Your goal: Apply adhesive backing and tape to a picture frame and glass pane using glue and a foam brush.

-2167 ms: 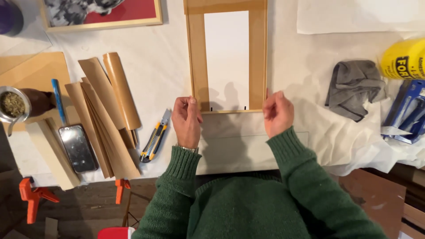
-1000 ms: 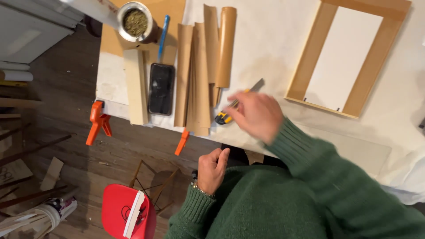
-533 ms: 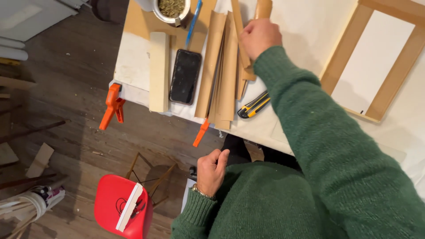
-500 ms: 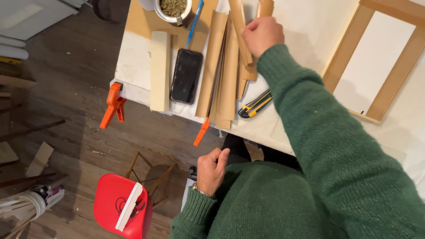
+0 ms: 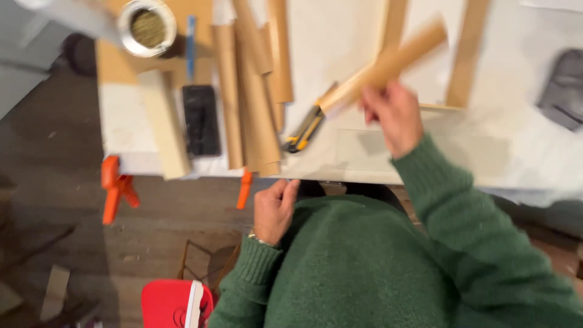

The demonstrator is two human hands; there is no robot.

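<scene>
My right hand (image 5: 393, 115) holds a long light wooden strip (image 5: 382, 65), lifted above the white table and blurred by motion. Its low end hangs just over a yellow utility knife (image 5: 303, 129). My left hand (image 5: 274, 209) rests against my green sweater below the table edge, fingers loosely curled, holding nothing. A bundle of similar wooden strips (image 5: 252, 91) lies on the table to the left of the knife. The wooden frame (image 5: 466, 54) with a white panel lies behind the right hand.
A black phone (image 5: 201, 119) and a pale wooden block (image 5: 164, 124) lie left of the strips. A metal tin (image 5: 147, 27) and a blue pen (image 5: 190, 37) sit at the back left. Orange clamps (image 5: 115, 185) grip the table edge. A grey cloth (image 5: 562, 88) lies far right. A red stool (image 5: 176, 304) stands below.
My right hand reached left to the strip bundle, took one strip and has swung it back right over the table. The left hand stayed at my chest. The view shifted right.
</scene>
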